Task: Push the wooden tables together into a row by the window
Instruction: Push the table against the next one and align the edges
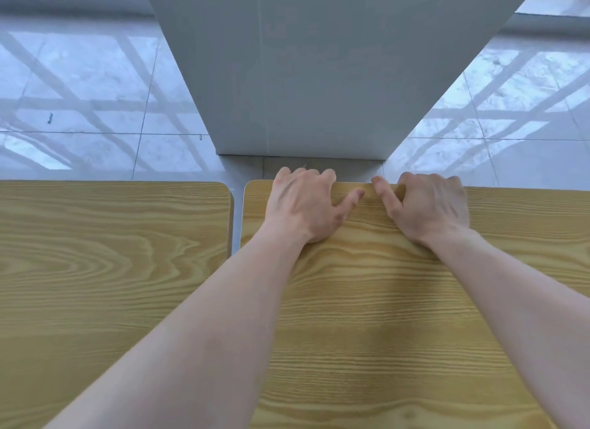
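Two light wooden tables with yellow grain fill the lower half of the view. The left table (105, 269) and the right table (383, 317) stand side by side with a narrow gap between them. Both my arms reach across the right table. My left hand (306, 202) and my right hand (427, 205) lie on its top, close together, with fingers curled over its far edge and thumbs on the wood.
A white square pillar (319, 77) rises just beyond the right table's far edge, a little floor between them. Glossy grey floor tiles (95, 109) reflecting window frames lie on both sides of the pillar.
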`<action>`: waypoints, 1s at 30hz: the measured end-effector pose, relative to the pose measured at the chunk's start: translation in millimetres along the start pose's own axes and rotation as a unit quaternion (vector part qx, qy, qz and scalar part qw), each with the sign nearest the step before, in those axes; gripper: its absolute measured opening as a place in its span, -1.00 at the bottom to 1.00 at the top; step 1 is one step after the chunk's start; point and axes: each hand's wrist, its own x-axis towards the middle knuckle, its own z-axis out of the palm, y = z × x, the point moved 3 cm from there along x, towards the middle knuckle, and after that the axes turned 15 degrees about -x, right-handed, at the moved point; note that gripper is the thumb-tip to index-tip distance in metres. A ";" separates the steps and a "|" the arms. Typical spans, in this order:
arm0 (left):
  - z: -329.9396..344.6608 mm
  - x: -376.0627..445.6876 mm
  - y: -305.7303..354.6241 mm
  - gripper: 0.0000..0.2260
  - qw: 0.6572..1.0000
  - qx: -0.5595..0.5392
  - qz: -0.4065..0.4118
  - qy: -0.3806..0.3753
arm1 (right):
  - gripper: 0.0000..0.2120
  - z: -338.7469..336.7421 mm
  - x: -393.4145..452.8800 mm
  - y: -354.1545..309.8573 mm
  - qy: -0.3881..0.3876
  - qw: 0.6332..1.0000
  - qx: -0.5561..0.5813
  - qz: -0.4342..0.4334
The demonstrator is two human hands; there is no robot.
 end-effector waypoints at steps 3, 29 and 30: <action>-5.3 -8.4 -11.2 -0.43 1.000 -0.001 -0.009 0.016 | -0.27 -0.7 3.9 -15.0 0.017 0.999 -0.015 -0.028; -35.1 -61.9 -12.9 -0.50 0.993 -0.051 0.069 0.083 | -0.36 -19.0 -70.9 -28.0 0.028 0.998 0.047 -0.009; -38.4 -72.6 -13.6 -0.49 0.992 -0.050 0.070 0.091 | -0.37 -23.1 -82.1 -30.3 0.031 0.998 0.053 -0.011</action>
